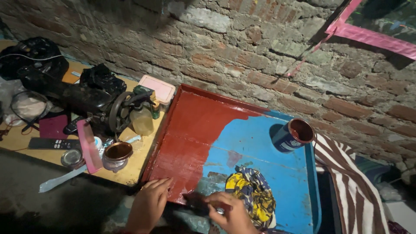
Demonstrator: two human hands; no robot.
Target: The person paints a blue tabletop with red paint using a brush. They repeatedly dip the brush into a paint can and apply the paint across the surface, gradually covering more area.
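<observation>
Flat blue tray (277, 173), left half wet red-brown; dark paintbrush (200, 202) at its near edge.

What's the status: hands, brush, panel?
Left hand flat on panel edge. Right hand gripping brush at red-blue paint line. Cloth beside brush; paint can on unpainted blue.

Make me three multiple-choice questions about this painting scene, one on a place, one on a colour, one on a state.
1. Where is the paint can?
A. on the blue panel
B. on the yellow table
C. on the floor

2. What colour is the fresh paint?
A. green
B. red-brown
C. white

3. What is the right hand doing?
A. resting empty
B. lifting the can
C. holding a brush

Answers: 1 A, the can stands on the unpainted blue part. 2 B, red-brown covers the panel's left side. 3 C, its fingers close on the brush handle at the paint's edge.
</observation>
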